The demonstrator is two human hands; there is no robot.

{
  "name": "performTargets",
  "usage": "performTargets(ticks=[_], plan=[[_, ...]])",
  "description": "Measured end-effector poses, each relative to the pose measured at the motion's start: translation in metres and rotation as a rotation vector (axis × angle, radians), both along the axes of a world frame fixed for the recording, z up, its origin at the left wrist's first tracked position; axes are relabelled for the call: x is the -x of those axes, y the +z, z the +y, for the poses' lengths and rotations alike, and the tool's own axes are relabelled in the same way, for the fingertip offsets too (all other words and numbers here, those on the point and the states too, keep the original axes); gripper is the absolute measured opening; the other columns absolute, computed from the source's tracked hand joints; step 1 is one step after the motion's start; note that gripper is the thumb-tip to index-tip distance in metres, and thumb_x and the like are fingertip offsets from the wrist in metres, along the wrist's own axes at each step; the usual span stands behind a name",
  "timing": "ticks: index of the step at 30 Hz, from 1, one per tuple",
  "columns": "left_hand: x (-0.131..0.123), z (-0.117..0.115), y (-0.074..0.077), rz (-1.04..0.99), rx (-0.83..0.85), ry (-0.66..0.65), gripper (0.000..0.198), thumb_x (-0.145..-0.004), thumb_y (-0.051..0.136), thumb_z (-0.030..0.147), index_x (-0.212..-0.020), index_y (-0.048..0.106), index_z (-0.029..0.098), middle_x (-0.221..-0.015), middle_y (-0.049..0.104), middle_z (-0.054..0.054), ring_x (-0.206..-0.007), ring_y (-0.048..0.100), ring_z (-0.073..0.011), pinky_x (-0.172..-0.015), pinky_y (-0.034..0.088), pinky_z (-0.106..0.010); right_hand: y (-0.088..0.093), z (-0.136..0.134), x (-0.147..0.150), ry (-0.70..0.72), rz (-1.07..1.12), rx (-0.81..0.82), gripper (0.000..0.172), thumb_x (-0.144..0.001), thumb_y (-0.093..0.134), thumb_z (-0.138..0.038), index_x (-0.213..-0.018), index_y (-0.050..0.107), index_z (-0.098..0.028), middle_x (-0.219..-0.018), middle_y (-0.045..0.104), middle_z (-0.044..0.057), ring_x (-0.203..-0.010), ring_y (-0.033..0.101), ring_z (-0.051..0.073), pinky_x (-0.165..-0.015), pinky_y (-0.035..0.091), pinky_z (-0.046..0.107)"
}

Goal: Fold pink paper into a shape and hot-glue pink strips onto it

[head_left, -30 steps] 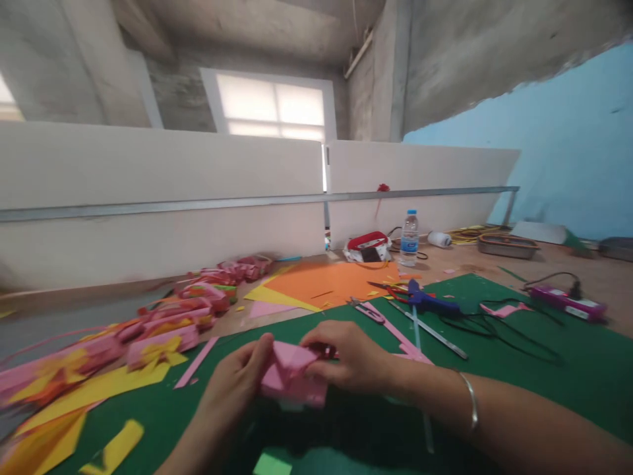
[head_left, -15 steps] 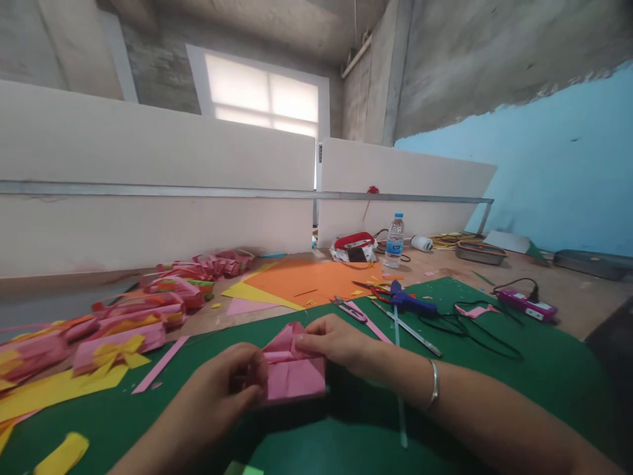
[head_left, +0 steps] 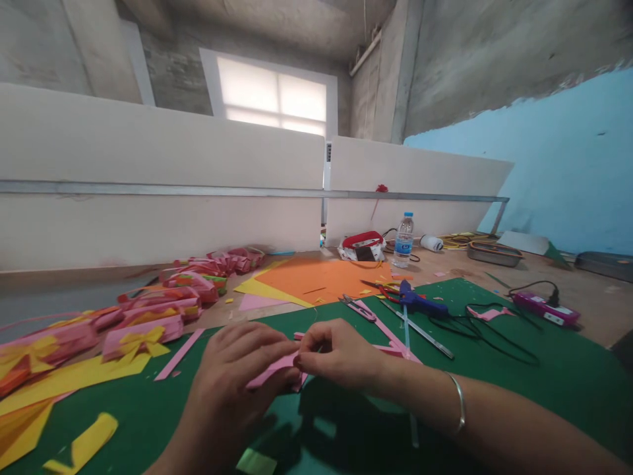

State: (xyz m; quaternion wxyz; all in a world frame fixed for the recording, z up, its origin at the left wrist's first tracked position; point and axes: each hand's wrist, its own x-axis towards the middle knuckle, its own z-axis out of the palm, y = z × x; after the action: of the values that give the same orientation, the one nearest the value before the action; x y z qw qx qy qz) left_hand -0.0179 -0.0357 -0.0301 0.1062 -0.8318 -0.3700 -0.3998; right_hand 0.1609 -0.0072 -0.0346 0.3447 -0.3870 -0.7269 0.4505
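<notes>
Between my hands is a folded pink paper piece (head_left: 274, 371), largely covered by my fingers. My left hand (head_left: 247, 373) wraps round it from the left. My right hand (head_left: 336, 353), with a silver bangle on the wrist, pinches its right end between thumb and forefinger. Pink paper strips (head_left: 390, 340) lie on the green mat (head_left: 494, 396) behind and right of my right hand. Under my right forearm passes a translucent glue stick (head_left: 414, 429).
A blue glue gun (head_left: 420, 302), scissors (head_left: 364, 310), a metal-coloured cutter (head_left: 425, 333) and a purple power strip (head_left: 544, 308) lie right. Pink paper bundles (head_left: 143, 333) line the left. Orange paper (head_left: 316, 277) and a water bottle (head_left: 404, 241) stand behind.
The pink paper has been turned and now shows narrower, more hidden by my left hand, which has moved over it. Pink strips now show beyond my right hand. The view has shifted slightly left.
</notes>
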Motion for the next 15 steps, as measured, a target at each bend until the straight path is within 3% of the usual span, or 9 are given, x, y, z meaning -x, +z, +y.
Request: performTargets(ticks=[3,7,12,15], plan=[[-0.007,-0.003,-0.001,0.05,-0.078,-0.1,0.005,-0.077,0.062,0.023,-0.078,0.066,0.026,-0.071,0.07,0.002,-0.071,0.061,-0.0141,-0.072,0.044,-0.029,-0.004,-0.003,0.003,0.012,0.014,-0.008,0.011,-0.067,0.06,-0.018,-0.058,0.056,-0.014,-0.055,0.053,-0.003,-0.056,0.047,0.009,-0.052,0.036,0.019],[-0.006,-0.005,-0.001,0.118,-0.183,-0.11,0.01,-0.074,0.064,0.014,-0.077,0.062,0.023,-0.07,0.067,0.003,-0.07,0.058,-0.0134,-0.07,0.041,-0.029,-0.009,-0.001,0.004,0.015,0.033,0.037,0.011,-0.067,0.06,-0.018,-0.059,0.055,-0.014,-0.056,0.053,-0.003,-0.057,0.049,0.009,-0.053,0.038,0.02],[-0.007,-0.006,-0.005,0.156,-0.211,-0.073,0.009,-0.072,0.063,0.015,-0.077,0.06,0.022,-0.07,0.064,0.001,-0.068,0.055,-0.0152,-0.07,0.04,-0.032,-0.008,-0.003,0.002,0.059,0.062,0.116,0.014,-0.066,0.065,-0.021,-0.059,0.055,-0.014,-0.056,0.052,-0.004,-0.054,0.045,0.007,-0.052,0.035,0.019],[-0.011,-0.009,-0.02,0.097,-0.128,-0.072,0.007,-0.076,0.057,0.022,-0.074,0.063,0.025,-0.072,0.066,0.0,-0.071,0.057,-0.017,-0.069,0.043,-0.032,-0.008,-0.005,0.003,0.054,0.083,0.171,0.016,-0.067,0.064,-0.022,-0.057,0.055,-0.015,-0.055,0.052,-0.005,-0.054,0.046,0.007,-0.052,0.036,0.019]])
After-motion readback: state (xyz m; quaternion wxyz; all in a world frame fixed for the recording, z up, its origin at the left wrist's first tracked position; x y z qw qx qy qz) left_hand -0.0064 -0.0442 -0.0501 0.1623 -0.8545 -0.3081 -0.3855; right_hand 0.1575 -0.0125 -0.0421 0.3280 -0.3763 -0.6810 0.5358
